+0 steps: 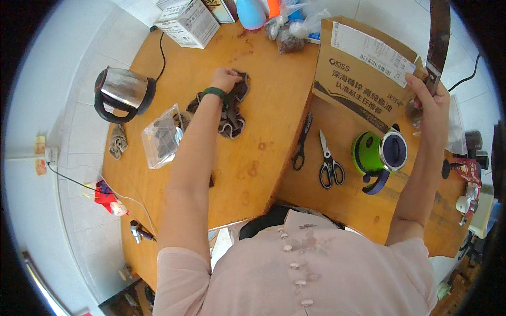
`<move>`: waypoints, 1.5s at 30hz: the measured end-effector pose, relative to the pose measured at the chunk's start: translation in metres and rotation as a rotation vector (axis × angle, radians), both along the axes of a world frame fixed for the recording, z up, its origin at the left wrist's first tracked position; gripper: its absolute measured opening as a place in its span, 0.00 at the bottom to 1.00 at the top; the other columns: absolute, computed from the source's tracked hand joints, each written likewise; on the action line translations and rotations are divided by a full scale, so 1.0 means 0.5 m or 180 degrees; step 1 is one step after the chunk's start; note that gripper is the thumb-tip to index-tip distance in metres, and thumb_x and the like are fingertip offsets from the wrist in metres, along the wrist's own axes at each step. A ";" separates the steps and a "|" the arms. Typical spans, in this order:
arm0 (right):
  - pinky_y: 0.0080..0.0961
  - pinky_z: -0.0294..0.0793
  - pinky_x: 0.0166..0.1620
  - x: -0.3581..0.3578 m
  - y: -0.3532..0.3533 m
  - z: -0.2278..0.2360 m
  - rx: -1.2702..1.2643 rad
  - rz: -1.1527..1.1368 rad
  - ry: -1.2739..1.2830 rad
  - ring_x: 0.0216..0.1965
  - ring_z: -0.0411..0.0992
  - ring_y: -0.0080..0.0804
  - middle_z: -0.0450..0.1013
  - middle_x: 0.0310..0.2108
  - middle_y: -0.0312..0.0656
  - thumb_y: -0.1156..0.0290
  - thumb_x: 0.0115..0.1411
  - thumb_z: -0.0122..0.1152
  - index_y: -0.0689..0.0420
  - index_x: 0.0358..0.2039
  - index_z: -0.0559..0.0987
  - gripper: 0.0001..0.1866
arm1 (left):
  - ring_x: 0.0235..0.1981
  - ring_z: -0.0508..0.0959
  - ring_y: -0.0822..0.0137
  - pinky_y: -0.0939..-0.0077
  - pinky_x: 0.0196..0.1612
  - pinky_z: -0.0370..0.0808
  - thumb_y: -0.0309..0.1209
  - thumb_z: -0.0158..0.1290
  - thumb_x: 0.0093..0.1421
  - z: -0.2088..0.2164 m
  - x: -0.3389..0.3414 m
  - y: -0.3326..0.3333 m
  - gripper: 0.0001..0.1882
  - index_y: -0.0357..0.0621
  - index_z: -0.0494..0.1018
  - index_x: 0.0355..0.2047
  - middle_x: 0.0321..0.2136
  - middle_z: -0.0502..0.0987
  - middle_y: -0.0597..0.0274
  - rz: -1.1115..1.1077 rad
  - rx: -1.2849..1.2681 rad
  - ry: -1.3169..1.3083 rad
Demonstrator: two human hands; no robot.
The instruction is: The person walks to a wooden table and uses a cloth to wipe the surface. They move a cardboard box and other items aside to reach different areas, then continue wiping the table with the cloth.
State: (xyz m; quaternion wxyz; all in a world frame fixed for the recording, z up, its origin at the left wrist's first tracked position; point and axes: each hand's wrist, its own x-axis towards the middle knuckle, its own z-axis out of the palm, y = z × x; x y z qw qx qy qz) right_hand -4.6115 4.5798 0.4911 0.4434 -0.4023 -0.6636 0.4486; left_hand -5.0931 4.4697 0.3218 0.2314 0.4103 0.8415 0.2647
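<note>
My left hand (226,80) has its fingers pinched on a dark brown cloth piece with a pale scalloped edge (232,124), lying bunched on the wooden table. Beside that forearm sits a clear plastic pouch (161,139). At the right, my right hand (433,108) is closed at the right edge of a brown cardboard box (358,73). A long dark strip with a metallic end (438,39) rises from among these fingers; whether they grip it too, I cannot make out. A small clear bag (414,113) shows beside the palm.
Scissors (329,166), a dark-handled tool (302,145) and a green jug with silver rim (366,152) lie between my arms. Leftward are a steel kettle (124,89) and a crumpled brown cloth (118,142). A white box (187,23) and plastic bags (292,31) line the back.
</note>
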 end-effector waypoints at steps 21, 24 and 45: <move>0.13 0.54 0.24 -0.027 -0.007 0.016 0.0019 0.0032 0.0110 0.20 0.57 0.11 0.68 0.21 0.25 0.65 0.55 0.69 0.57 0.33 0.81 0.10 | 0.32 0.81 0.51 0.62 0.38 0.77 0.28 0.66 0.46 0.029 0.071 0.018 0.07 0.41 0.81 0.27 0.28 0.81 0.49 -0.0251 0.0358 0.1246; 0.12 0.53 0.24 -0.028 -0.011 0.019 0.0059 0.0003 0.0025 0.20 0.57 0.11 0.68 0.21 0.25 0.65 0.55 0.69 0.56 0.33 0.81 0.10 | 0.33 0.81 0.52 0.62 0.39 0.77 0.29 0.67 0.46 0.019 0.059 0.034 0.09 0.41 0.81 0.27 0.29 0.81 0.49 -0.0110 0.0357 0.0759; 0.11 0.53 0.22 0.013 0.006 -0.002 0.0053 -0.0204 0.0105 0.19 0.57 0.09 0.70 0.22 0.24 0.64 0.55 0.68 0.56 0.38 0.82 0.12 | 0.28 0.78 0.66 0.71 0.36 0.75 0.29 0.64 0.52 0.043 0.013 -0.076 0.08 0.36 0.78 0.26 0.23 0.80 0.59 -0.0059 0.0064 0.0482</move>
